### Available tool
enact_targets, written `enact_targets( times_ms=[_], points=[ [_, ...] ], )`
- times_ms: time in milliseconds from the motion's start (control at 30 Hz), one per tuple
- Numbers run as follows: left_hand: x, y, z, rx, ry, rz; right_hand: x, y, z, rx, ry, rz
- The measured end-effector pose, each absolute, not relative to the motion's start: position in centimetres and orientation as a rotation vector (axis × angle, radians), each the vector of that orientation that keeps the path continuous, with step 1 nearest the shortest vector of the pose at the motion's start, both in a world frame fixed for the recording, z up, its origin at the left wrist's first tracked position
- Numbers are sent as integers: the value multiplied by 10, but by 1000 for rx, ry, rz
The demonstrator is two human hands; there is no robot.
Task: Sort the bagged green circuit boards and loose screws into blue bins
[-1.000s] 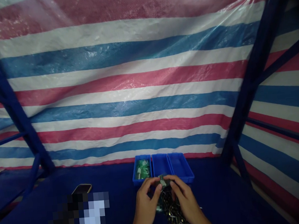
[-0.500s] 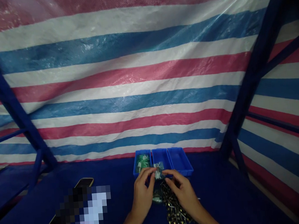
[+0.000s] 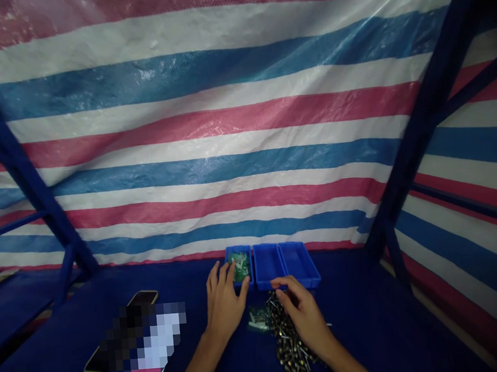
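Note:
My left hand (image 3: 225,299) is open, fingers spread at the front left edge of the left blue bin (image 3: 228,268). Inside that bin lie several small clear-and-green plastic packets (image 3: 240,265) with whitish pieces in them. My right hand (image 3: 303,310) hovers over the upper part of a pile of brassy and dark metal screws (image 3: 292,346). Its thumb and index finger are bent with a small gap between them, and nothing shows there. Between the hands, a small packet (image 3: 259,318) with pale pieces rests on the table beside the screws.
A middle blue bin (image 3: 268,264) and a right blue bin (image 3: 300,265) stand next to the left one. At the left of the blue tabletop (image 3: 188,294) lie a phone (image 3: 143,298) and a blurred white item (image 3: 158,348). Striped sheeting (image 3: 230,170) hangs behind, between blue frame posts.
The packet held between both hands has left them; my left hand has moved left to the left bin and spread its fingers. My right hand has stayed nearly in place.

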State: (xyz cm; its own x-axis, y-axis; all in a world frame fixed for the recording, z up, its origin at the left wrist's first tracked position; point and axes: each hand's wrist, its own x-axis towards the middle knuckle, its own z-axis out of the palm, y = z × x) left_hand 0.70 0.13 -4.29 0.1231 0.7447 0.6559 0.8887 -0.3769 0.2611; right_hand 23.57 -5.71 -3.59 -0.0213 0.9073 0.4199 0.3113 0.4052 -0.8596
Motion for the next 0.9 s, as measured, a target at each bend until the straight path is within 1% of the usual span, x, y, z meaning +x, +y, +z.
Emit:
enact_targets(
  times_ms=[100,300,533,900],
  points=[
    [11,-2,-44,-2216,-1610,-1028,236,-57,-35,-1114,-1566,668],
    [17,-9,-34,-2183,-1594,-1062,236,-57,-33,-1107,-1578,670],
    [18,-13,-38,-2303,-1479,-908,236,-56,-34,-1125,-1616,622],
    [20,-14,-30,-2401,-1408,-969,235,-62,-26,-1100,-1715,571]
  ],
)
